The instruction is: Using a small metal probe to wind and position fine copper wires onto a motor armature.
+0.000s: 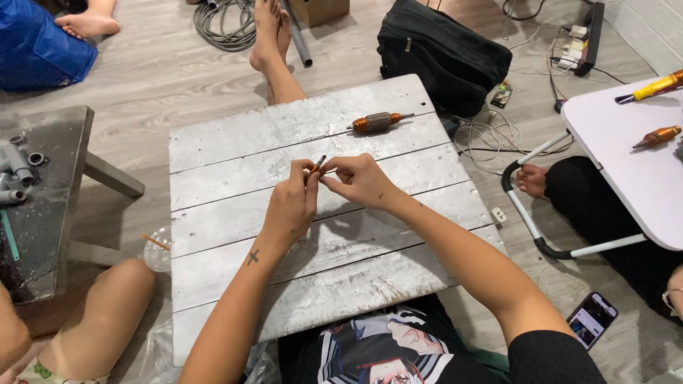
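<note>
Small rod-like part (316, 166): thin, dark at the upper tip, orange lower down; held tilted above the middle of the desk, pinched between both hands. Too small to tell its exact kind.

Left hand (292, 206): fingers curled closed, thumb and forefinger tips gripping the lower end of the part; small cross mark on the wrist.

Right hand (359, 179): fingers bent closed, fingertips meeting the part from the right side, just beside the left hand.

Desk (235, 142): low, made of grey-white painted planks, worn and scratched.

Motor armature (377, 122): copper-wound, with a shaft, lying on its side on the desk's far planks, well apart from the hands.

Black bag (441, 53): on the floor beyond the desk's far right corner.

Coiled grey cable (224, 25): on the floor, far left of the bag.

White folding table (626, 163): at right, carrying a yellow-handled tool (658, 85) and a second copper armature (658, 135).

Phone (592, 320): on the floor, lower right, screen lit.

Plastic cup (156, 250): clear, just beside the desk's left edge.
</note>
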